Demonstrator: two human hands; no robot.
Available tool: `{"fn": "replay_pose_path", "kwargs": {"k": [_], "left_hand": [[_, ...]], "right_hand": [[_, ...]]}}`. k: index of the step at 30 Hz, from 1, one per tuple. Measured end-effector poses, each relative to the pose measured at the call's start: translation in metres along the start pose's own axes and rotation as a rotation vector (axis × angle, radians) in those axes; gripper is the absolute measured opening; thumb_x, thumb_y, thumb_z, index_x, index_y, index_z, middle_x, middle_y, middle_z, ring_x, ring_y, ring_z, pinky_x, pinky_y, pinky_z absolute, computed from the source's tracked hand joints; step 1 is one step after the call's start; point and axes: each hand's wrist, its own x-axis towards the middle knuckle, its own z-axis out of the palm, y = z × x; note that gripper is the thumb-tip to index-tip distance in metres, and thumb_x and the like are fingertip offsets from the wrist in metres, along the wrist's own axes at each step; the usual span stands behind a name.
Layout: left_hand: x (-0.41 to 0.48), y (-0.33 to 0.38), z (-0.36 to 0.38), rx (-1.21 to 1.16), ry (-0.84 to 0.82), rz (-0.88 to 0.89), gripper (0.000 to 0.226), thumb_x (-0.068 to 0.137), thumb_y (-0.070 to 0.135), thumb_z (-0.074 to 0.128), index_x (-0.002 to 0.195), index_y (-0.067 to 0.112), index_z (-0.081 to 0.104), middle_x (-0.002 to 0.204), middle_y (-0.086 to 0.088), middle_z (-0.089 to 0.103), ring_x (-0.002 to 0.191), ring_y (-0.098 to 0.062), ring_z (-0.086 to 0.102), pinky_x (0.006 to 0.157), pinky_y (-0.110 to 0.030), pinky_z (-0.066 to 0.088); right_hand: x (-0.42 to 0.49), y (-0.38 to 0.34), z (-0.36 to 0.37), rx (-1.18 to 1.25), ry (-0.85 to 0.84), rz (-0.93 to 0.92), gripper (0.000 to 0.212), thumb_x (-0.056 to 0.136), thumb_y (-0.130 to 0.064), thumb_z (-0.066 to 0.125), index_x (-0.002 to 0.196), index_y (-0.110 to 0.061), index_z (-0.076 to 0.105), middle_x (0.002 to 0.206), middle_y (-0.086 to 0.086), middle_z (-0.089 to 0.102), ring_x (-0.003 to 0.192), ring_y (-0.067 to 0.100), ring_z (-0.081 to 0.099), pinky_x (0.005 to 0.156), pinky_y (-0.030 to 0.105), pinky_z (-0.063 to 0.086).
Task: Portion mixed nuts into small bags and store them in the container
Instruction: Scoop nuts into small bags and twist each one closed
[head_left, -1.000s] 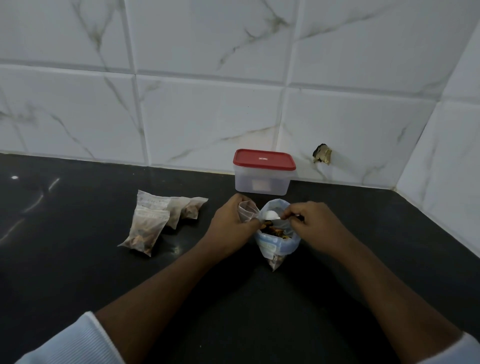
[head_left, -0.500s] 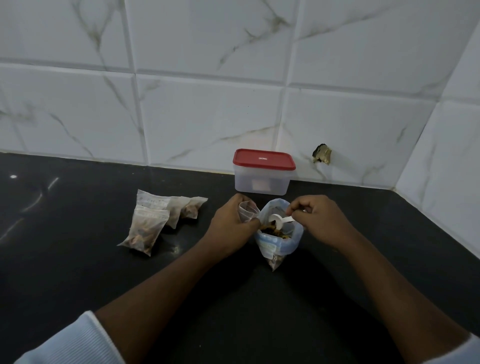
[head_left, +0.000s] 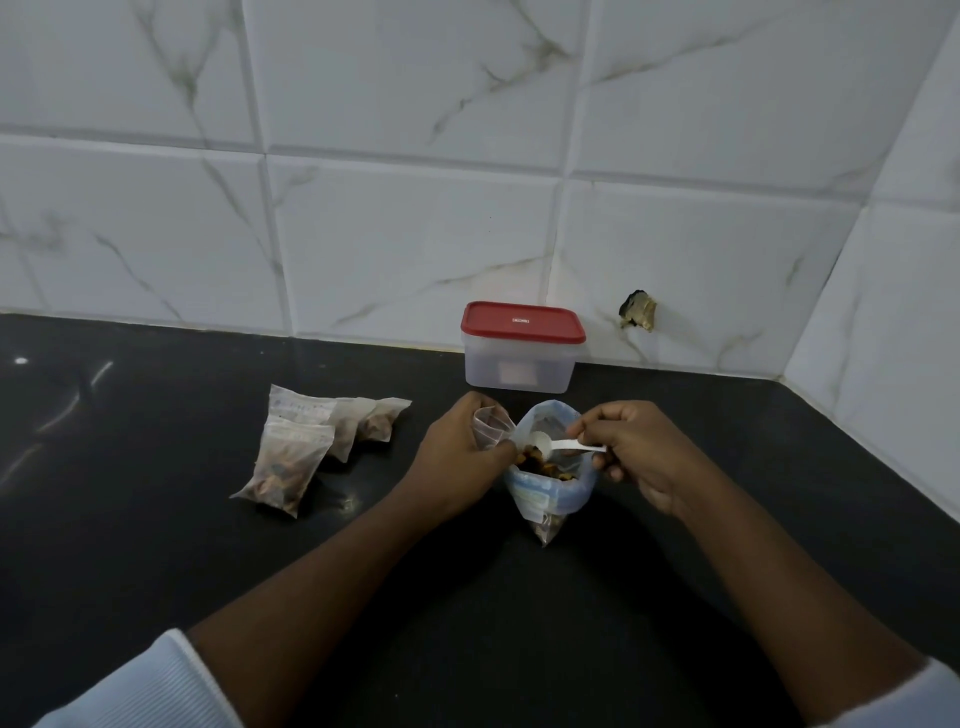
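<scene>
Centre frame: left hand (head_left: 457, 457), grip round small bag (head_left: 491, 428); right hand (head_left: 634, 452), grip pinching white spoon (head_left: 558, 443) over nut bag (head_left: 545, 491).

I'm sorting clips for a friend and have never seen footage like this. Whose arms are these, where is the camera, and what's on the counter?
There is no machine here. These are a person's two bare hands, filmed by one wide-angle camera worn on the head and looking forward and down, which is why the arms reach in from the bottom edge. The left hand grips a small clear bag that looks empty. The right hand pinches a white plastic scoop, its bowl over the open big bag of mixed nuts standing between the hands. To the left, on the dark counter, lie a few filled small bags. At the back, against the tiled wall, stands a clear container with its red lid on.
</scene>
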Motion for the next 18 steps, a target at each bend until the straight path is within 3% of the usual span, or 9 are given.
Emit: {"fn": "replay_pose_path", "kwargs": {"k": [6,11,14,18], "left_hand": [[0.001,0.0,0.0,0.004,-0.001,-0.001,0.029,0.094,0.02,0.074,0.118,0.027,0.06,0.111,0.012,0.065,0.101,-0.003,0.064,0.074,-0.016,0.049],[0.0,0.0,0.0,0.002,0.007,0.014,0.028,0.093,0.022,0.075,0.115,0.028,0.059,0.109,0.012,0.065,0.099,-0.003,0.064,0.073,-0.015,0.048],[0.0,0.0,0.0,0.009,0.008,0.013,0.029,0.093,0.022,0.075,0.115,0.029,0.059,0.108,0.013,0.065,0.099,-0.002,0.063,0.072,-0.014,0.047],[0.0,0.0,0.0,-0.017,0.001,0.022,0.032,0.091,0.025,0.078,0.116,0.029,0.059,0.109,0.013,0.066,0.098,0.0,0.065,0.073,-0.014,0.049]], "right_hand": [[0.003,0.002,0.002,0.287,-0.012,0.152,0.017,0.096,0.004,0.058,0.104,0.006,0.073,0.087,0.015,0.071,0.052,0.008,0.056,0.041,0.017,0.038],[0.011,0.005,-0.005,0.44,0.001,0.236,0.017,0.091,0.002,0.059,0.098,0.006,0.075,0.08,0.012,0.067,0.054,0.009,0.05,0.043,0.017,0.036],[0.006,0.0,-0.01,0.409,-0.003,0.184,0.019,0.09,0.002,0.055,0.098,0.007,0.072,0.073,0.011,0.066,0.054,0.01,0.045,0.047,0.02,0.031],[-0.002,-0.01,-0.01,0.444,-0.042,0.014,0.018,0.093,0.006,0.052,0.093,0.004,0.07,0.083,0.019,0.063,0.052,0.01,0.046,0.04,0.019,0.031]]}}
